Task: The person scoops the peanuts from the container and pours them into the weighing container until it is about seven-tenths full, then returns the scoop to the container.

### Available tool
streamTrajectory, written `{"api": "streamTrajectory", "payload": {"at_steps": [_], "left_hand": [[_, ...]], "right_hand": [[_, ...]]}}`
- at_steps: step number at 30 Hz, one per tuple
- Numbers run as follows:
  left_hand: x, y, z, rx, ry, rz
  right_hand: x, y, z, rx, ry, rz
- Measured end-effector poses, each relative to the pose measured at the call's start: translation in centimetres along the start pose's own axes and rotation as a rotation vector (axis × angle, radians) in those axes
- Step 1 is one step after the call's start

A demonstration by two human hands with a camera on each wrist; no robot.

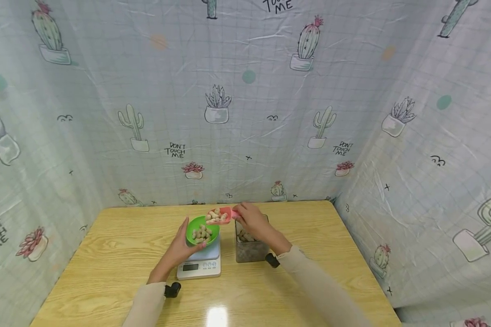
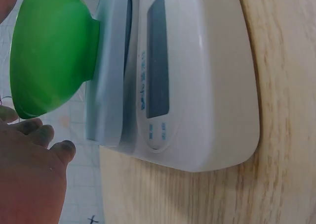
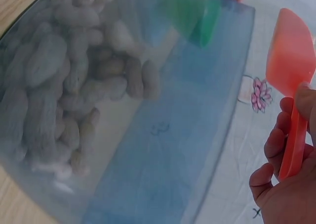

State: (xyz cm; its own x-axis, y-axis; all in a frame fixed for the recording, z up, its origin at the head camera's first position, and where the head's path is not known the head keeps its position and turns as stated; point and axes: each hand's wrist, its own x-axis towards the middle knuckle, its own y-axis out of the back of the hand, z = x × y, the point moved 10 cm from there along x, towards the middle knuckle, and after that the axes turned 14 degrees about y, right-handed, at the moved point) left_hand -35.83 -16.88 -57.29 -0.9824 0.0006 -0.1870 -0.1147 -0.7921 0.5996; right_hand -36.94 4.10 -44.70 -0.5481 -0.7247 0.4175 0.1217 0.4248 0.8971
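My right hand (image 1: 251, 221) grips the handle of a red scoop (image 1: 227, 212), which is loaded with peanuts in their shells. The scoop's front edge overlaps the right rim of a green bowl (image 1: 191, 225) in the head view. Several peanuts (image 1: 202, 235) lie inside that bowl, which stands on a white kitchen scale (image 1: 198, 270). My left hand (image 1: 179, 250) holds the bowl at its near left side, thumb and fingers spread about the rim. Below my right hand is a see-through bin (image 1: 251, 252) with more peanuts (image 3: 74, 80) in it.
All of this stands on a wooden table (image 1: 307, 254). A curtain (image 1: 245, 136) printed with cacti hangs behind the table and along both sides. Black wrist cameras (image 1: 172, 289) sit at both sleeves, the right one close to the bin's near corner.
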Motion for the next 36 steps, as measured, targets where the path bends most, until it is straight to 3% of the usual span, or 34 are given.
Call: {"api": "streamTrajectory", "payload": {"at_steps": [18, 28, 36], "left_hand": [[0.2, -0.3, -0.8, 0.01, 0.055, -0.038], [0.2, -0.2, -0.7, 0.002, 0.044, -0.035], [0.2, 0.0, -0.5, 0.001, 0.026, -0.036]], "right_hand": [[2.4, -3.3, -0.4, -0.142, 0.007, -0.21], [3.7, -4.7, -0.9, -0.299, 0.022, -0.456], [4.7, -3.9, -1.8, -0.334, 0.07, -0.471]]}}
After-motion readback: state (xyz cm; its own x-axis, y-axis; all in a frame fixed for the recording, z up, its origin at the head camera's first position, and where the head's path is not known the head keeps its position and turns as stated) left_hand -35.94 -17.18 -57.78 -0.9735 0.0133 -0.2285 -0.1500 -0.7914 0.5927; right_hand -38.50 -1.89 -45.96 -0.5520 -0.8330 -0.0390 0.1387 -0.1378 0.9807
